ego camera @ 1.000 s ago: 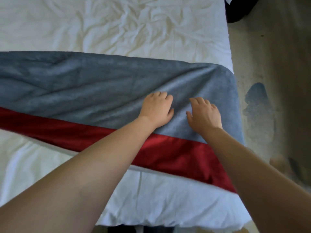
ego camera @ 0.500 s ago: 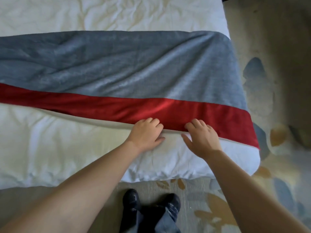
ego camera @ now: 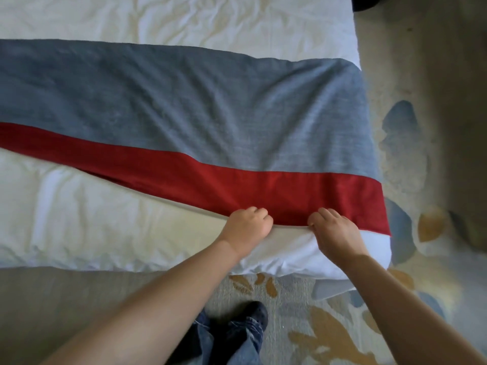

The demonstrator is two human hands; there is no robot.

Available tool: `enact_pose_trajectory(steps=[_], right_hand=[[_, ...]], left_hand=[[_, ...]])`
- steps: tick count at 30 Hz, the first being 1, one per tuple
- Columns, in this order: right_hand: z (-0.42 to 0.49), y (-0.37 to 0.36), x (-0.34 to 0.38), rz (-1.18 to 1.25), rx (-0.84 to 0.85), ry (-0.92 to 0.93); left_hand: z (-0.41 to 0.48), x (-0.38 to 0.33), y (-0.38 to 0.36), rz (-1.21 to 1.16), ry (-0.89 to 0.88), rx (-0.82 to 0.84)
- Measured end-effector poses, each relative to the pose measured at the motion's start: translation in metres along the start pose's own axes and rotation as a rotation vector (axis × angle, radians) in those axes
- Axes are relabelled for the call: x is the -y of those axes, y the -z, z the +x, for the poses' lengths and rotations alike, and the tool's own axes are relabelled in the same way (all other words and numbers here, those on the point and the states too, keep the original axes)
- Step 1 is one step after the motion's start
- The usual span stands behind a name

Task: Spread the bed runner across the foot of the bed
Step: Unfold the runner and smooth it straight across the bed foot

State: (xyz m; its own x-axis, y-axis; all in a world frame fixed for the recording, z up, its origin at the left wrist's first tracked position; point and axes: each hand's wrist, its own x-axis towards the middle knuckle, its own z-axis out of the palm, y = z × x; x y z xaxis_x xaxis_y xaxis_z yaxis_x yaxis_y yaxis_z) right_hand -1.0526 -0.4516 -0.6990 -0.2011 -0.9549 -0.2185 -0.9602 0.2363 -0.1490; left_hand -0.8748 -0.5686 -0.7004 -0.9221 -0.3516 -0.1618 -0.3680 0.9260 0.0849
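Observation:
The bed runner (ego camera: 184, 109) is grey with a red band along its near side and lies across the white bed (ego camera: 79, 222), reaching the right edge. It is wrinkled and its red edge slants away from the foot on the left. My left hand (ego camera: 246, 229) and my right hand (ego camera: 333, 231) sit side by side at the near red edge, right of centre. Both have their fingers curled onto that edge and pinch the cloth.
The foot edge of the bed runs just below my hands. A patterned carpet (ego camera: 329, 330) covers the floor in front and to the right. My legs and dark shoes (ego camera: 237, 335) stand close to the bed. A dark object (ego camera: 366, 2) sits at the top right corner.
My hands moved from the grey middle of the runner back to its red near edge and closed on it. The right part of the runner has come nearer the foot.

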Motion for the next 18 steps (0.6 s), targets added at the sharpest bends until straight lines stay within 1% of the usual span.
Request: enact_pose_trajectory(steps=[3, 5, 9, 12, 15, 18], right_hand=[[-0.011, 0.0, -0.011, 0.014, -0.016, -0.003], [-0.011, 0.001, -0.013, 0.022, -0.023, -0.002], [-0.007, 0.004, -0.017, -0.004, -0.035, 0.002], [-0.014, 0.004, -0.033, -0.062, -0.042, -0.079], [-0.026, 0.001, -0.048, -0.076, -0.069, -0.137], [-0.033, -0.003, -0.057, -0.095, -0.056, -0.112]], left_hand=[[0.005, -0.016, -0.002, -0.044, 0.018, -0.011], [0.006, -0.017, -0.005, -0.087, 0.045, -0.043], [-0.001, -0.009, -0.013, -0.159, 0.078, -0.051], [-0.012, 0.007, -0.008, -0.146, 0.108, -0.075], [-0.026, 0.026, -0.005, -0.115, 0.174, -0.086], [-0.031, 0.028, -0.005, -0.071, 0.183, -0.032]])
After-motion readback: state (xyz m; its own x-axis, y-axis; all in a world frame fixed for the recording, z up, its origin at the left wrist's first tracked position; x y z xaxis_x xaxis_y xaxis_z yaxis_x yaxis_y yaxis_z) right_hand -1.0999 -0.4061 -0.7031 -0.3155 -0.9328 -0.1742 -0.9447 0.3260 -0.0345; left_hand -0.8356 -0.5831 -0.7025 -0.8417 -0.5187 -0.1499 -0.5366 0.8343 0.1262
